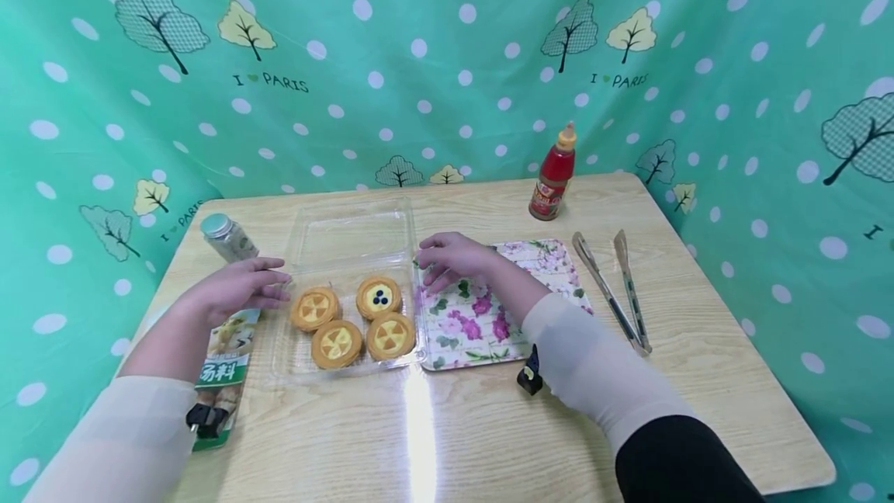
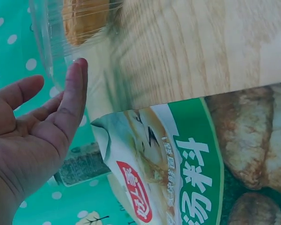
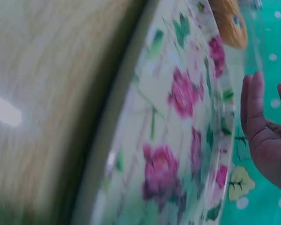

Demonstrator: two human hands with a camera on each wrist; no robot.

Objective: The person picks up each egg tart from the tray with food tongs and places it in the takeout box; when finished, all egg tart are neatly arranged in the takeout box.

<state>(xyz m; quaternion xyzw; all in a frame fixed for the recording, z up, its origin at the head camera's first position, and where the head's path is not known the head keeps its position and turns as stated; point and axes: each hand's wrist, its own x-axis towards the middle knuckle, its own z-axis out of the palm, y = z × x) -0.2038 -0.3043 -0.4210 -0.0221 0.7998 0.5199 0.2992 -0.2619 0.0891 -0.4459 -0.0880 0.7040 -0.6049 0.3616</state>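
A clear plastic box lies with its lid folded back on the table. Several egg tarts sit inside, one topped with dark berries. My left hand hovers by the box's left side, fingers relaxed and holding nothing. In the left wrist view that hand shows straight fingers close to the box wall; contact is unclear. Over the left edge of a floral tray, my right hand hangs beside the box with loosely bent fingers and nothing in them.
A green-and-white food packet lies under the left forearm. Behind the left hand stands a glass jar with a teal cap. At the back right is a red sauce bottle; metal tongs lie right of the tray.
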